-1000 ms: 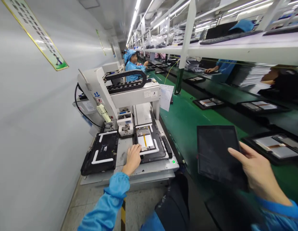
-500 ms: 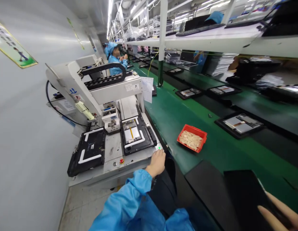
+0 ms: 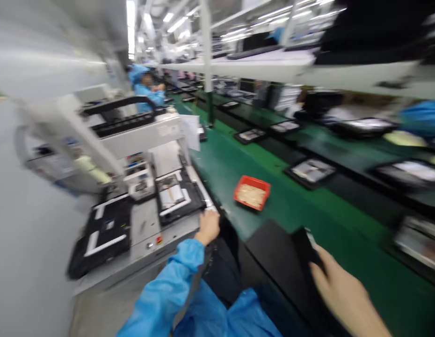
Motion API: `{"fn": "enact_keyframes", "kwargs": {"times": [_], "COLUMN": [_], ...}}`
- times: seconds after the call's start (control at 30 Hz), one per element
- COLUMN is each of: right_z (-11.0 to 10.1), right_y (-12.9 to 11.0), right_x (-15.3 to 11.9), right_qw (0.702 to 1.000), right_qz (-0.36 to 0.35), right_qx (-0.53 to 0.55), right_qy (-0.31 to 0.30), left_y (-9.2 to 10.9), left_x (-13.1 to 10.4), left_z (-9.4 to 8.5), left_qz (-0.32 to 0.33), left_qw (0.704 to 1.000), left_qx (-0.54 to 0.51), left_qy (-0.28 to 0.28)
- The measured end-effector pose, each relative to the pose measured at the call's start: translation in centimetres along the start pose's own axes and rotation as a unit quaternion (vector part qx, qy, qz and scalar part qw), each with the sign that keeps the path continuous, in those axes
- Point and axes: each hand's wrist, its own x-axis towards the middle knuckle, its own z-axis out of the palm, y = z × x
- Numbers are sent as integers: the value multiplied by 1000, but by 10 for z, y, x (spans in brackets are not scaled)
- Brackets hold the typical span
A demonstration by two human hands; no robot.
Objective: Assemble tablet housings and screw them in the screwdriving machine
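Observation:
My left hand (image 3: 208,227) rests at the front right corner of a white bench machine (image 3: 140,128), where a green-lit button showed earlier. Its fingers are bent away from me and blurred. Beside it, on the machine's bed, a black fixture holds an opened tablet (image 3: 171,194) with white parts and a brown strip. A second black fixture (image 3: 107,229) with white corner strips lies to the left. On the right, my right hand (image 3: 340,281) grips a slim black tablet-like panel (image 3: 305,250) by its edge, tilted over a dark mat (image 3: 268,243).
A red tray (image 3: 252,193) of small beige pieces stands on the green bench (image 3: 221,159). Several opened tablets, one (image 3: 310,171) among them, lie along the dark belt. A white post (image 3: 206,51) supports the shelf (image 3: 259,68). A co-worker in blue (image 3: 145,89) sits farther back.
My view has swung right, so the machine and tray sit farther left. My right hand shows more fully with the panel, now steeply tilted. The left hand stays at the machine's corner.

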Motion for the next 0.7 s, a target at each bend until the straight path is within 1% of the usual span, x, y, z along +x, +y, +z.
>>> {"fn": "enact_keyframes", "kwargs": {"times": [0.07, 0.13, 0.17, 0.2, 0.23, 0.27, 0.3, 0.33, 0.37, 0.4, 0.43, 0.47, 0.5, 0.57, 0.63, 0.7], "right_z": [0, -3, -5, -7, -8, -9, -8, -8, -8, -9, -13, -20, -30, -60, -97, -129], "right_y": [-2, -7, -11, -15, -20, -25, -29, -30, -28, -22, -10, 6, 28, 82, 141, 193], "right_x": [-2, -2, -3, -5, -7, -11, -14, -16, -16, -14, -9, -2, 7, 29, 51, 67], "right_qw": [999, 999, 999, 999, 998, 997, 996, 994, 991, 988, 987, 987, 986, 966, 937, 905], "right_qz": [2, 13, 23, 32, 40, 42, 38, 29, 17, 10, 21, 55, 105, 247, 338, 412], "right_qx": [3, 9, 13, 21, 32, 48, 67, 90, 113, 132, 142, 138, 124, 70, 42, 36], "right_qy": [-33, -33, -32, -33, -37, -42, -48, -56, -66, -73, -71, -59, -35, 38, 81, 101], "left_y": [12, 31, 44, 58, 73, 89, 105, 119, 131, 140, 146, 148, 147, 138, 124, 114], "left_x": [-7, -23, -36, -52, -70, -87, -103, -116, -126, -132, -134, -134, -131, -124, -115, -107], "left_z": [4, 14, 21, 27, 33, 38, 42, 46, 50, 55, 60, 66, 72, 85, 94, 97], "left_qz": [14, 55, 82, 108, 134, 134, 113, 79, 34, -11, -49, -77, -94, -106, -109, -118], "left_qw": [1000, 996, 978, 940, 886, 814, 736, 668, 620, 597, 596, 609, 628, 665, 691, 704], "left_qx": [-23, -70, -191, -322, -437, -539, -619, -675, -713, -735, -745, -745, -739, -719, -700, -687], "left_qy": [6, 13, 31, 3, -81, -173, -250, -304, -326, -322, -297, -261, -225, -171, -143, -138]}}
